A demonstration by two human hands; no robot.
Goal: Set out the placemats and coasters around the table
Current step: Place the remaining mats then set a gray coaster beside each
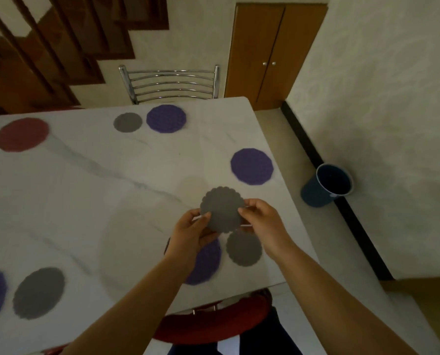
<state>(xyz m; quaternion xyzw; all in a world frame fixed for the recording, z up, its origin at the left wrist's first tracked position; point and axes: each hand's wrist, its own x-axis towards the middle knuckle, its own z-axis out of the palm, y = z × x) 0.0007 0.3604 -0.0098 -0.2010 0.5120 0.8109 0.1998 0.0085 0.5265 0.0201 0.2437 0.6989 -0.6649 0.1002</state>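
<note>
**Placing the last coaster at the right-hand setting**

Holding a grey scalloped coaster (222, 209) above the table (85, 201), the left hand (192, 233) pinches its left edge and the right hand (261, 221) pinches its right edge; both are closed on it. The coaster is in the air, clear of the surface.

Nearest the person, a red chair seat (213, 321) sits under the table edge. Directly below the hands lie a purple placemat (206, 262), partly hidden by the left wrist, and a second grey coaster (244, 248) just beside it. That setting looks complete.

Further right, another purple placemat (252, 166) lies alone, with no coaster beside it. At the far edge, a grey coaster (127, 122) and a purple placemat (166, 118) lie side by side before a metal chair (169, 84).

Step in hand, as judged: pairing coasters with mats. The next move calls for carrying the held coaster forward, lowering it flat just beside the lone mat without overlapping it, then releasing both pinches.
</note>
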